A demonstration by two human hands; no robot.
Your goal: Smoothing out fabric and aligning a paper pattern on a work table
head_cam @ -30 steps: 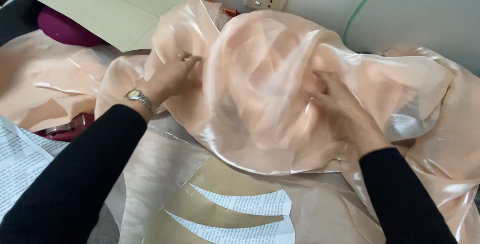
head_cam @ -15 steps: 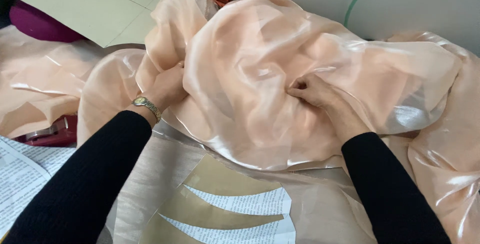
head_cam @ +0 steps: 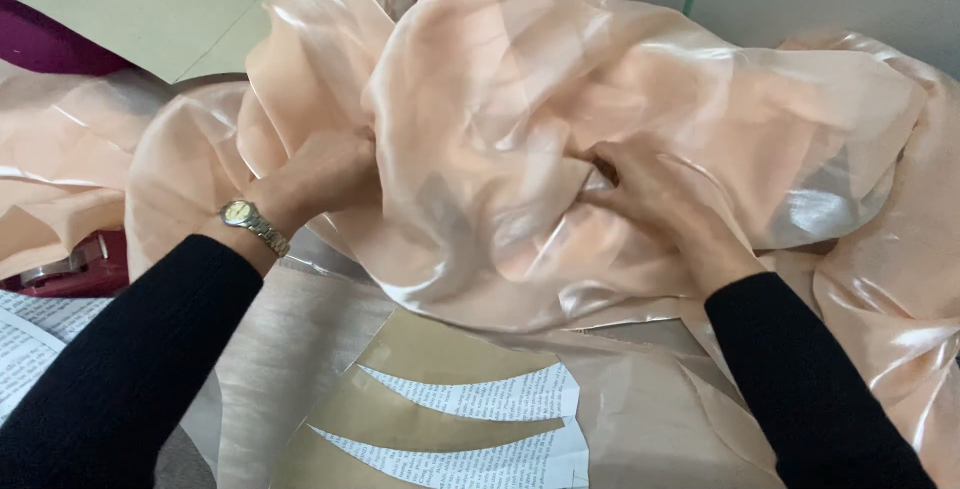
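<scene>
A large heap of shiny, sheer peach fabric [head_cam: 520,139] is bunched up on the work surface. My left hand [head_cam: 320,174], with a gold wristwatch [head_cam: 252,223] at the wrist, is partly tucked under a fold and grips the fabric at the heap's left side. My right hand [head_cam: 655,194] pinches a gather of the same fabric near the middle of the heap. Both arms wear black sleeves. The fingertips of both hands are hidden in the folds.
Curved newspaper pattern pieces [head_cam: 470,399] lie on tan paper in front of the heap. A sheet of newspaper [head_cam: 30,334] and a dark red tape dispenser [head_cam: 70,264] sit at left. Pale green card [head_cam: 150,4] and a purple object [head_cam: 40,44] lie at back left.
Both hands have drawn closer together while bunching the fabric; my right hand has moved left into the middle of the heap, and the fabric has piled up higher.
</scene>
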